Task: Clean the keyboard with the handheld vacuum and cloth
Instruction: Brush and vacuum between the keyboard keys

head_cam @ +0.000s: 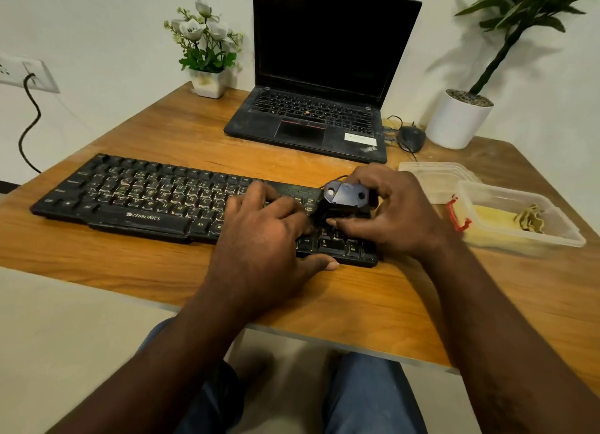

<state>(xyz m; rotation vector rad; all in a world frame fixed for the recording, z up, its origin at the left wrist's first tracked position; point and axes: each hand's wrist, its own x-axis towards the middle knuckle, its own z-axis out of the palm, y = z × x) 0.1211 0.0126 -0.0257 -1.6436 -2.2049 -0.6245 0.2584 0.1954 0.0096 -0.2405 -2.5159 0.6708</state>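
A black keyboard (pixel 139 196) with worn keys lies across the wooden table (pixel 181 131). My right hand (pixel 393 213) grips a small dark handheld vacuum (pixel 347 198) that sits on the keyboard's right end, over the number pad. My left hand (pixel 266 239) rests flat on the keys just left of the vacuum, its fingers straight and its thumb on the table at the keyboard's front edge. A yellow cloth (pixel 493 219) lies in a clear plastic tub (pixel 552 235) at the right.
An open black laptop (pixel 318 118) stands behind the keyboard. A black mouse (pixel 412 138) and a white plant pot (pixel 457 122) are at the back right. A small flower pot (pixel 207 83) stands at the back left. A clear lid (pixel 435 177) lies behind the tub.
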